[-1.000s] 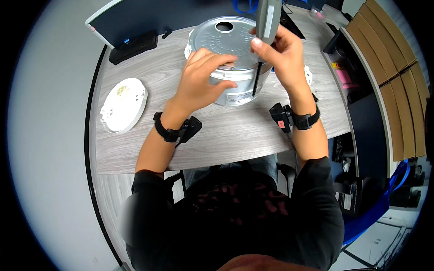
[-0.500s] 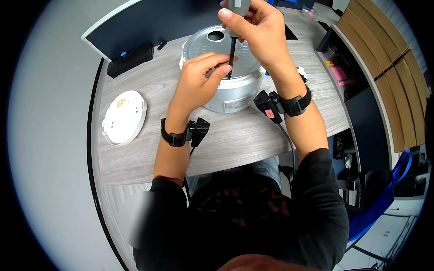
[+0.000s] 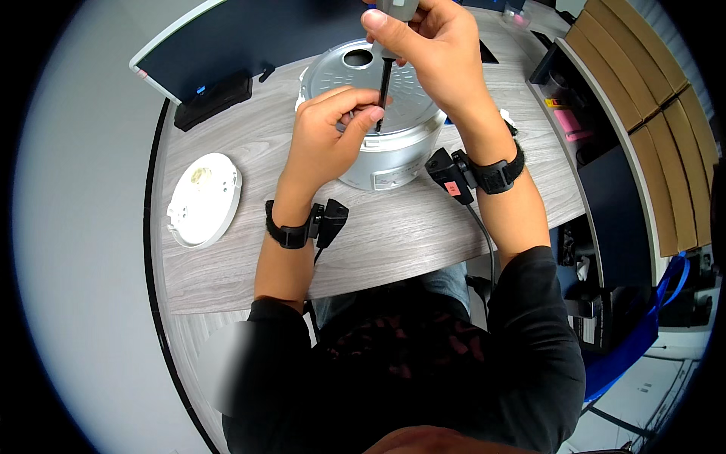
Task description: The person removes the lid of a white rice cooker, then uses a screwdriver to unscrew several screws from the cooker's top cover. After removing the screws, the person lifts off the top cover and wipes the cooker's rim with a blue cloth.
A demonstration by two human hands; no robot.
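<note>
A silver-grey rice cooker (image 3: pixel 357 174) stands at the far side of the desk, its round metal top (image 3: pixel 414 98) facing up with a dark hole at the back left. High over it, my right hand (image 3: pixel 448 57) grips the grey handle of a screwdriver (image 3: pixel 385 78), whose black shaft points down almost upright to the near rim of the top. My left hand (image 3: pixel 327 136) is over the rim's left side, thumb and forefinger closed about the lower shaft. Anything small inside that pinch is hidden, and the handle's upper end leaves the picture.
A white round cover (image 3: pixel 204 203) lies on the desk (image 3: pixel 272 276) at left. Behind stands a monitor (image 3: pixel 280 41) with a black box (image 3: pixel 214 102) at its foot. To the right are a shelf unit (image 3: pixel 614 198) and brown cardboard boxes (image 3: pixel 654 91). Black devices are strapped to both my wrists.
Both hands and the screwdriver keep nearly the same hold on the cooker top. The whole view has shifted slightly, and the shaft leans a little differently.
</note>
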